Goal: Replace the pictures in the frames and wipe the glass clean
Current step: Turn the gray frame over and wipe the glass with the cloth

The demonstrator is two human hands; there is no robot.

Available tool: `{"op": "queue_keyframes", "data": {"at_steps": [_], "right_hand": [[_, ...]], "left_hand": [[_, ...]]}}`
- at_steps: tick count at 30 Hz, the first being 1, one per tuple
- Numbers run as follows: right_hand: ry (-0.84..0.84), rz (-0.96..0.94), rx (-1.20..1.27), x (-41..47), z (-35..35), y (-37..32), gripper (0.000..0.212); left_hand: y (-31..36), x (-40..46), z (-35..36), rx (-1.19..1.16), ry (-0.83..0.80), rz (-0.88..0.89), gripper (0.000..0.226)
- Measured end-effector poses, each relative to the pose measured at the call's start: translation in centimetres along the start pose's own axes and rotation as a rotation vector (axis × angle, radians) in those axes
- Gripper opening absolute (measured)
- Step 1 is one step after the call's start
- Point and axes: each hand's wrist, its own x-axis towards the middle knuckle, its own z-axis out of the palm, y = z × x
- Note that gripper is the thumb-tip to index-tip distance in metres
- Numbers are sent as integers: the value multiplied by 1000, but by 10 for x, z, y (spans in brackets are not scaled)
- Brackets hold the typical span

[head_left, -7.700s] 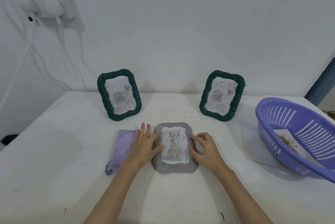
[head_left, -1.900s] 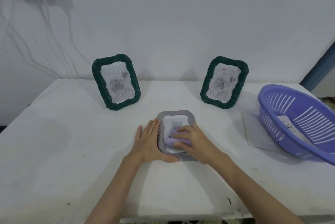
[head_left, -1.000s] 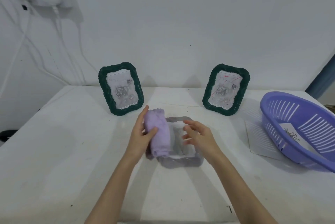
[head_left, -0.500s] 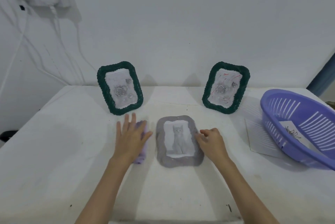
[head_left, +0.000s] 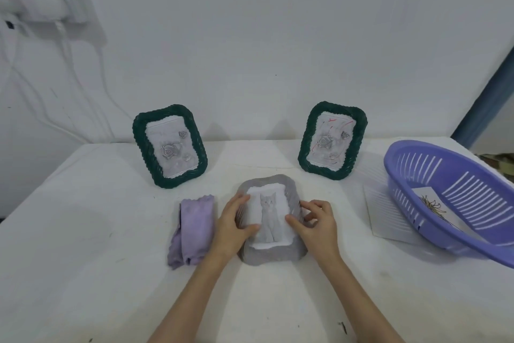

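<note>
- Two hands bracket the grey frame (head_left: 271, 252), lying flat on the table (head_left: 83, 273) right in front of the person, cat picture up.
- Left hand (head_left: 232, 227) loosely curled on its left edge, thumb over the glass; right hand (head_left: 317, 224) likewise on the right edge.
- Long axis runs away from the person; both hands equally near.
- Purple cloth (head_left: 192, 231) sits just left, free, nearest the left hand.

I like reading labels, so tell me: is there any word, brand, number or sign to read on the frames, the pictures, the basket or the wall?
None can be read.
Grey frame: a cat picture, no text.
Left green frame: roses; faint marks at the top, too blurred to read.
Right green frame: roses and red scribbles, no letters.
Purple basket: no label; the paper inside shows a drawing.
</note>
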Motion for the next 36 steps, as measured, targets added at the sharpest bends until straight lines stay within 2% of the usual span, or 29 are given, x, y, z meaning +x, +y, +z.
{"op": "queue_keyframes", "data": {"at_steps": [3, 5, 13, 18, 22, 26, 36], "right_hand": [[-8, -41, 129, 2, -3, -2, 42], [-26, -58, 201, 4, -6, -5, 41], [-192, -22, 413, 19, -13, -18, 49], [-348, -61, 443, 38, -21, -30, 88], [-474, -125, 391, 54, -25, -38, 106], [-524, -120, 353, 66, -26, -45, 113], [-534, -227, 232, 107, -3, -47, 114]], "left_hand": [[3, 1, 1, -325, 60, -30, 83], [9, 3, 0, -430, 59, -41, 86], [29, 12, -17, -373, 12, 68, 89], [33, 18, -22, -390, -9, 86, 91], [41, 25, -25, -377, -26, 137, 89], [48, 34, -26, -368, -45, 182, 88], [42, 81, -37, -210, -29, 215, 100]]}}
